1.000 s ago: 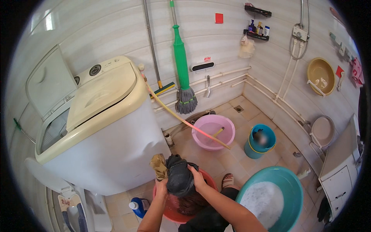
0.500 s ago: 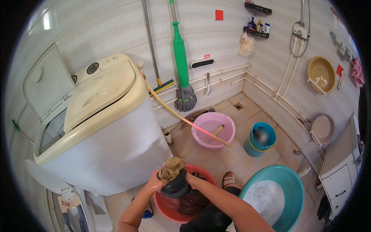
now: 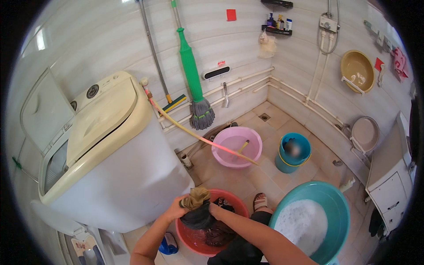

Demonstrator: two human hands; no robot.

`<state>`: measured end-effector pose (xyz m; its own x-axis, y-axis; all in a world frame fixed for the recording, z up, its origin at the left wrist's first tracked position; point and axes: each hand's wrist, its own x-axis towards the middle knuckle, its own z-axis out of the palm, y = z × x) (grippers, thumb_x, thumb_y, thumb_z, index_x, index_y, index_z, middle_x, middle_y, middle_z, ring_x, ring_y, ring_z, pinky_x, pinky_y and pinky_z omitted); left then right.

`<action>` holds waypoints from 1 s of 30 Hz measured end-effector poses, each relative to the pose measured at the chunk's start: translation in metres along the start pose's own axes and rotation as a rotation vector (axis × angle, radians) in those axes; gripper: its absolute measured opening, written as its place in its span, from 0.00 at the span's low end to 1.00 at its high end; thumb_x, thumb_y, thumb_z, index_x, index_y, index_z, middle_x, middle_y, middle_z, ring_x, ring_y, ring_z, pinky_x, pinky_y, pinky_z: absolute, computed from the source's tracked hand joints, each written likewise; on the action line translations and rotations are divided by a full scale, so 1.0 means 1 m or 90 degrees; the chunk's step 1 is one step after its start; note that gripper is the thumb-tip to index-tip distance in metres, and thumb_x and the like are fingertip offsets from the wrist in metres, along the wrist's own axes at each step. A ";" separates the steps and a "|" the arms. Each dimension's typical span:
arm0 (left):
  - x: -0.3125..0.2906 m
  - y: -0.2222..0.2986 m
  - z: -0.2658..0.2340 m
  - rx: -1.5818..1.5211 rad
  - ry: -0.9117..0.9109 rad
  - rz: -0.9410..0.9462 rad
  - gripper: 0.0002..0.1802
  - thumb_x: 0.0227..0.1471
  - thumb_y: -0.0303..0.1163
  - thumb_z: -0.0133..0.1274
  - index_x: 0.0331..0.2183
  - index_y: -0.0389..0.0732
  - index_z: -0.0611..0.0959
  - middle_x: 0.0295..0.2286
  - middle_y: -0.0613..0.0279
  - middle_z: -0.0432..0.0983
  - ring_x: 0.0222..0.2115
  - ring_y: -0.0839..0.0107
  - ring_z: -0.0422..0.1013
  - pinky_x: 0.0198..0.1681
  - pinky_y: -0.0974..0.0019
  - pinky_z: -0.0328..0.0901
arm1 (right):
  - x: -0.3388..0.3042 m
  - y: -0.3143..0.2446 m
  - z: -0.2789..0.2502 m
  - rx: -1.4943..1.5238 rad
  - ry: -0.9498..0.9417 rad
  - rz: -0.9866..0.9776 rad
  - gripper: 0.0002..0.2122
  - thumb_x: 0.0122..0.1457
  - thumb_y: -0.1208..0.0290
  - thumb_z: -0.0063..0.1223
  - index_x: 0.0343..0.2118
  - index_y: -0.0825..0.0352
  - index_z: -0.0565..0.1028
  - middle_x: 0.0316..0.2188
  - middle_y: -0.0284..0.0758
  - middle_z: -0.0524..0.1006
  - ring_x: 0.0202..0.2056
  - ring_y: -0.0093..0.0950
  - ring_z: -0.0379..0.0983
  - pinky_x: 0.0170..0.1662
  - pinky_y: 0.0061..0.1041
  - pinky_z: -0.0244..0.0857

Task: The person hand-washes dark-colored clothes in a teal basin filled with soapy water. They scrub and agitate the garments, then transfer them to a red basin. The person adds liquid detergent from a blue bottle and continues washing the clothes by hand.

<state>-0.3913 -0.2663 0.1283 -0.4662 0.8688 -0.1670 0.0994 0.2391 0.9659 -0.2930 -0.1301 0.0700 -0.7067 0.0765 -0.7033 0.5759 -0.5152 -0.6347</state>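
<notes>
Over the red basin (image 3: 242,207) I hold a bunched wet garment with a tan part (image 3: 196,198) on top and a dark grey part (image 3: 197,217) below. My left hand (image 3: 177,208) is closed on its left side, the fingers partly behind the tan cloth. My right hand (image 3: 214,211) grips the dark cloth from the right, most of its fingers hidden. More dark clothes (image 3: 218,234) lie in reddish-looking water inside the basin, one with a pale pattern.
A teal tub (image 3: 343,207) of foamy water stands at my right. Beyond are a pink basin (image 3: 225,164), fed by a hose (image 3: 198,136), and a blue bucket (image 3: 286,165). A twin-tub washing machine (image 3: 132,176) is at the left; a blue bottle-like object (image 3: 168,244) sits beside my left forearm.
The view has shifted slightly. Both hands still hold the garment above the basin, and the bundle is a little lower, its dark part hanging nearer the water.
</notes>
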 end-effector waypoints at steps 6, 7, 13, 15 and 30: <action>0.035 -0.010 0.008 -0.248 0.246 -0.148 0.24 0.28 0.17 0.52 0.37 0.33 0.73 0.32 0.57 0.72 0.34 0.62 0.68 0.41 0.63 0.61 | -0.015 -0.029 -0.015 0.062 0.129 -0.082 0.25 0.56 0.56 0.32 0.48 0.75 0.62 0.47 0.42 0.65 0.46 0.33 0.63 0.48 0.29 0.56; 0.048 -0.015 0.003 -0.282 0.258 -0.128 0.25 0.27 0.16 0.52 0.36 0.33 0.73 0.31 0.56 0.72 0.33 0.60 0.68 0.41 0.62 0.62 | -0.036 -0.044 -0.014 0.102 0.135 -0.087 0.25 0.56 0.57 0.32 0.48 0.76 0.61 0.47 0.43 0.65 0.46 0.33 0.63 0.48 0.29 0.56; 0.114 0.064 0.032 -0.301 0.200 0.049 0.25 0.28 0.14 0.54 0.37 0.33 0.71 0.33 0.56 0.72 0.33 0.62 0.69 0.39 0.60 0.64 | -0.003 -0.063 -0.089 0.393 -0.012 -0.298 0.19 0.54 0.61 0.36 0.44 0.70 0.66 0.43 0.39 0.69 0.44 0.31 0.65 0.48 0.29 0.58; 0.131 0.122 0.069 -0.255 0.157 0.062 0.31 0.28 0.15 0.56 0.42 0.34 0.70 0.34 0.59 0.72 0.35 0.67 0.68 0.41 0.67 0.60 | -0.045 -0.083 -0.124 0.396 0.081 -0.426 0.18 0.54 0.62 0.37 0.43 0.69 0.67 0.42 0.36 0.70 0.44 0.30 0.65 0.48 0.29 0.57; 0.128 0.185 0.355 -0.012 -0.199 0.359 0.20 0.39 0.36 0.58 0.34 0.32 0.74 0.32 0.53 0.74 0.33 0.64 0.70 0.36 0.65 0.62 | -0.348 0.054 -0.304 0.116 0.641 -0.420 0.18 0.51 0.58 0.45 0.36 0.71 0.70 0.31 0.34 0.72 0.33 0.24 0.66 0.38 0.23 0.58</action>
<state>-0.1211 0.0432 0.2150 -0.0677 0.9447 0.3208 0.2369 -0.2971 0.9250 0.1092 0.0751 0.1835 -0.1601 0.9556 -0.2475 0.1038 -0.2331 -0.9669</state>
